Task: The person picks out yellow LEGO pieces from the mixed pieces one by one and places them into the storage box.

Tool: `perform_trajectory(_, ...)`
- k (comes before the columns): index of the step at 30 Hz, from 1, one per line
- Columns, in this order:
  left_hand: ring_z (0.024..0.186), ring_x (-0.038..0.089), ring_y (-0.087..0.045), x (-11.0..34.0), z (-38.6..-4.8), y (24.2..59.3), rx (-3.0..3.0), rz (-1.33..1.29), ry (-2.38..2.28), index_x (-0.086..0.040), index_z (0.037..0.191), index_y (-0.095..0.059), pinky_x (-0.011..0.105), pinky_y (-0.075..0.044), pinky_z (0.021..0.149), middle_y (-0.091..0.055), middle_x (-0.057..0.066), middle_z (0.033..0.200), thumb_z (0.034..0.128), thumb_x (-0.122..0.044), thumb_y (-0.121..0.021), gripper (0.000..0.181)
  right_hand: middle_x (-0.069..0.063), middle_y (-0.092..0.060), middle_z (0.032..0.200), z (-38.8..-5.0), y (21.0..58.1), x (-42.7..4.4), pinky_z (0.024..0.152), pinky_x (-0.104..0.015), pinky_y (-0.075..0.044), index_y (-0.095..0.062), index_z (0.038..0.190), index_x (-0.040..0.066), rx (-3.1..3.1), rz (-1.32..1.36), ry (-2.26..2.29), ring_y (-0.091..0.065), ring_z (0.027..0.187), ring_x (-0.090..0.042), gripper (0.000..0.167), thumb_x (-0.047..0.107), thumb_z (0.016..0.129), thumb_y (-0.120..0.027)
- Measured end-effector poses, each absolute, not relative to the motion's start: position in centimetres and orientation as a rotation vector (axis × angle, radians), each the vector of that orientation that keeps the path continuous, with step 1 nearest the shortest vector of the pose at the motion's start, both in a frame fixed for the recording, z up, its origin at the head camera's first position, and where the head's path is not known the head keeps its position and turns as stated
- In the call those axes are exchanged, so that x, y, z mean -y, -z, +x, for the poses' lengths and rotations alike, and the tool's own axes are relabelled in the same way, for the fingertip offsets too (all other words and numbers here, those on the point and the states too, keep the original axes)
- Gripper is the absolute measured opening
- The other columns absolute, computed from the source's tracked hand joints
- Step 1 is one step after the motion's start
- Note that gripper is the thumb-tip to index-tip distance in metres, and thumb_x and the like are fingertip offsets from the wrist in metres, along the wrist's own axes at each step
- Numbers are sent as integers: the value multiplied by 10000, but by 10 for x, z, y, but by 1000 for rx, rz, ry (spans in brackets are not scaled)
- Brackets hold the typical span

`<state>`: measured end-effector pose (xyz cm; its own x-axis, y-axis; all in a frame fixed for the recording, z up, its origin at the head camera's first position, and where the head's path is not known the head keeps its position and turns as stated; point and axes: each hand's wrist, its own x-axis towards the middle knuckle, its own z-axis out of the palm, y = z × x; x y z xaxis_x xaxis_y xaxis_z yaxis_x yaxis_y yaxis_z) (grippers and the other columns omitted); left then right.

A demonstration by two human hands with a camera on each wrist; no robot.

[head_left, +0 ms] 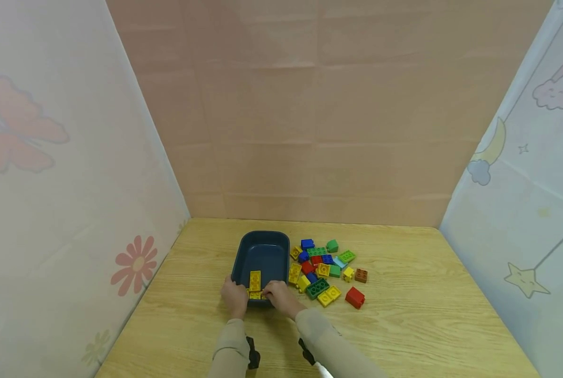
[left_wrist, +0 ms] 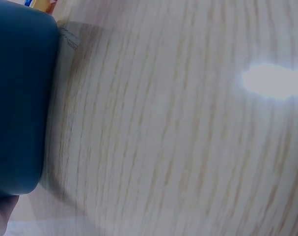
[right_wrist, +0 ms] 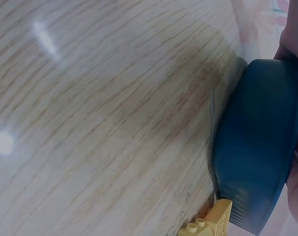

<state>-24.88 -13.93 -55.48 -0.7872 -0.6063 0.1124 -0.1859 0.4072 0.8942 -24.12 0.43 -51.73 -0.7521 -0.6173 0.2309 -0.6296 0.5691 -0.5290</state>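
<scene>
dark blue rounded-rectangular tray (head_left: 264,257): rectangular yellow plastic bricks (head_left: 255,280) inside, near end. left hand (head_left: 234,297): grips tray's near-left rim. right hand (head_left: 283,297): at tray's near-right rim, grip cannot be told. multicoloured plastic bricks (head_left: 318,288): right of tray.

Tray (head_left: 263,258): on surface (head_left: 427,304), toward left edge; blocks (head_left: 255,281) inside, at tray's near end; loose blocks (head_left: 317,288): right of tray.

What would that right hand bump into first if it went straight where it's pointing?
Probably the yellow rectangular plastic brick lying lengthwise in the dark blue rounded-corner tray, just ahead of the right hand. Depth is unclear; its fingers may touch another yellow brick.
</scene>
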Motion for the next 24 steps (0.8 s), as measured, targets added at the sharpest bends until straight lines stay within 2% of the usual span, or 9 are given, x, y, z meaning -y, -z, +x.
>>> perform_trajectory(7, 928, 432, -551, 139, -248, 555, 2260, 684, 1336, 158, 1135, -501, 509, -461, 727, -567, 324, 1010, 739, 125, -454, 400, -51, -624, 810, -242, 521, -9, 679, -204, -482, -687, 863, -16, 2683, 1037, -996, -582, 762, -135, 103, -19, 811, -598)
perform_trajectory(17, 933, 440, -546, 138, -248, 553, 2266, 678, 1326, 161, 1156, -485, 510, -464, 718, -559, 335, 1018, 738, 140, -443, 421, -45, -549, 903, -242, 527, -25, 722, -309, -485, -649, 871, -20, 2512, 679, -1174, -552, 833, -197, 89, -13, 819, -577)
perform_trajectory(24, 946, 429, -548, 138, -247, 552, 2252, 682, 1356, 159, 1165, -480, 508, -461, 732, -556, 334, 1030, 739, 144, -439, 428, -101, -541, 935, -241, 538, -46, 715, -360, -483, -642, 898, -36, 2449, 532, -1178, -539, 865, -246, 116, -56, 795, -592)
